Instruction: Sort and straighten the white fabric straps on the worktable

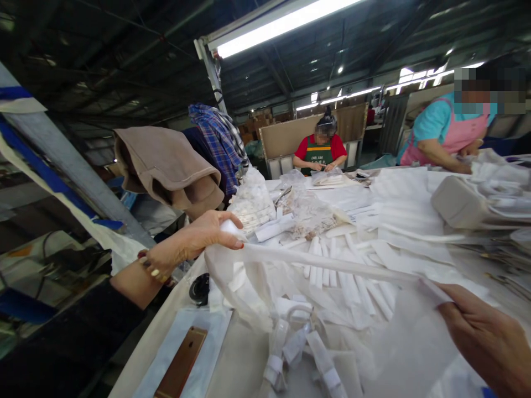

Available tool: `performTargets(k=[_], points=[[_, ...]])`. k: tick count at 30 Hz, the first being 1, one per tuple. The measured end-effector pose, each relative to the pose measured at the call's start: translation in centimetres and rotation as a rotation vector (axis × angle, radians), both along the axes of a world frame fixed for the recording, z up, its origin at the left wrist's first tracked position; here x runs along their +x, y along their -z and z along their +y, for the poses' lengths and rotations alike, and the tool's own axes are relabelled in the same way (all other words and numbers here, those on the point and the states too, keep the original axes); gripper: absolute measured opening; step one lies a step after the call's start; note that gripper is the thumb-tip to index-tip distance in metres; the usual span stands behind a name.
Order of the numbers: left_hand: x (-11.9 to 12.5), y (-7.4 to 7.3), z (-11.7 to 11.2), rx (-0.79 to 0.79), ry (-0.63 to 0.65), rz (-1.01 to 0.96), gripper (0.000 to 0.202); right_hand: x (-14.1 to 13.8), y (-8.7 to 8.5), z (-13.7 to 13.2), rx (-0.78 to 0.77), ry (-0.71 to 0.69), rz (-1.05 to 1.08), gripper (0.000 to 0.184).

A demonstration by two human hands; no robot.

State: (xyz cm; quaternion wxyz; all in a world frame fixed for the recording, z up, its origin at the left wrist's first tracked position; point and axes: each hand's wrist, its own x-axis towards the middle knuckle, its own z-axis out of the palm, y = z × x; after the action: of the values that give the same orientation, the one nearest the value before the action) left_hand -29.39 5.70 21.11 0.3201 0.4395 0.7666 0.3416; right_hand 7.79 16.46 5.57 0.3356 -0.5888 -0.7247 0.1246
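A long, thin whitish strip of sheet material (332, 262) is stretched across the table between my two hands. My left hand (207, 235), with a beaded bracelet at the wrist, closes around a bunched white part by its thumb, and the strip hangs in a loose loop just below. On the right, my right hand (481, 326) pinches the other end, where a wider translucent piece droops down. Under the strip lie several white rolled pieces (323, 262). Closer to me, white bundled straps (298, 342) rest on the table.
A phone (182, 362) lies on a pale blue sheet (219, 326) beside a black round object (199, 288). Crumpled plastic bags (309, 213) and a white bag (460, 202) stand farther back. Two co-workers (319, 149) sit across the table. A metal post (83, 155) rises at left.
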Motion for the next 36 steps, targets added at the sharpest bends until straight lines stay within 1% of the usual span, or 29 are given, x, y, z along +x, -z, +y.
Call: performTargets(k=[3, 4, 6, 8, 10, 13, 15, 17, 19, 20, 21, 23, 25, 26, 29, 30, 31, 32, 33, 34, 36], points=[[-0.6, 0.3, -0.2, 0.027, -0.043, 0.04, 0.055, 1.5, -0.9, 0.2, -0.161, 0.006, 0.058, 0.041], [-0.9, 0.5, -0.3, 0.031, -0.061, 0.066, 0.054, 2.1, -1.4, 0.3, -0.187, -0.001, 0.066, 0.04], [-1.5, 1.1, -0.2, 0.021, -0.103, 0.086, 0.053, 3.2, -2.3, 0.6, -0.189, 0.0, 0.049, 0.039], [-2.1, 1.9, 0.1, 0.003, -0.135, 0.074, 0.053, 4.3, -3.2, 1.0, -0.135, 0.032, -0.004, 0.038], [-2.3, 2.9, 0.5, -0.028, -0.146, 0.051, 0.055, 5.4, -4.2, 1.4, -0.035, 0.043, -0.059, 0.037], [-1.8, 4.4, 1.2, -0.081, -0.112, 0.058, 0.06, 6.6, -5.6, 1.9, 0.127, -0.024, -0.166, 0.036], [-1.1, 5.3, 1.7, -0.094, -0.082, 0.065, 0.062, 7.1, -6.5, 2.1, 0.198, -0.067, -0.262, 0.035], [-0.4, 5.9, 2.3, -0.12, -0.05, -0.021, 0.068, 7.6, -7.2, 2.3, 0.232, -0.103, -0.338, 0.033], [0.2, 6.4, 2.9, -0.146, -0.024, -0.188, 0.075, 8.0, -7.8, 2.5, 0.259, -0.144, -0.366, 0.033], [0.4, 6.6, 3.2, -0.133, -0.028, -0.258, 0.076, 8.1, -8.0, 2.6, 0.276, -0.164, -0.37, 0.033], [0.6, 6.8, 3.6, -0.109, -0.042, -0.302, 0.076, 8.3, -8.2, 2.6, 0.295, -0.184, -0.375, 0.035], [1.0, 7.0, 4.4, -0.069, -0.061, -0.312, 0.079, 8.5, -8.6, 2.4, 0.345, -0.223, -0.394, 0.039], [1.5, 7.2, 5.1, -0.087, -0.006, -0.259, 0.082, 8.4, -9.0, 2.0, 0.397, -0.277, -0.416, 0.041], [1.9, 7.3, 5.3, -0.095, 0.05, -0.195, 0.078, 8.3, -9.2, 1.7, 0.417, -0.305, -0.42, 0.042], [3.3, 7.3, 5.6, -0.058, 0.249, 0.125, 0.052, 7.5, -9.6, 0.5, 0.442, -0.379, -0.388, 0.037], [3.8, 7.1, 5.6, -0.034, 0.298, 0.216, 0.046, 7.2, -9.6, 0.1, 0.438, -0.394, -0.364, 0.034], [4.4, 6.8, 5.5, -0.024, 0.334, 0.254, 0.042, 6.8, -9.6, -0.3, 0.426, -0.4, -0.333, 0.031], [4.9, 6.5, 5.4, -0.014, 0.339, 0.224, 0.038, 6.3, -9.4, -0.8, 0.394, -0.411, -0.296, 0.028], [5.4, 6.1, 5.3, -0.016, 0.322, 0.153, 0.037, 5.7, -9.1, -1.3, 0.326, -0.438, -0.256, 0.026], [5.9, 5.7, 5.3, -0.028, 0.297, 0.051, 0.037, 5.0, -8.7, -1.8, 0.22, -0.489, -0.21, 0.023], [6.6, 4.9, 5.4, -0.032, 0.232, -0.116, 0.036, 3.2, -7.4, -3.3, -0.097, -0.658, -0.123, 0.023]])
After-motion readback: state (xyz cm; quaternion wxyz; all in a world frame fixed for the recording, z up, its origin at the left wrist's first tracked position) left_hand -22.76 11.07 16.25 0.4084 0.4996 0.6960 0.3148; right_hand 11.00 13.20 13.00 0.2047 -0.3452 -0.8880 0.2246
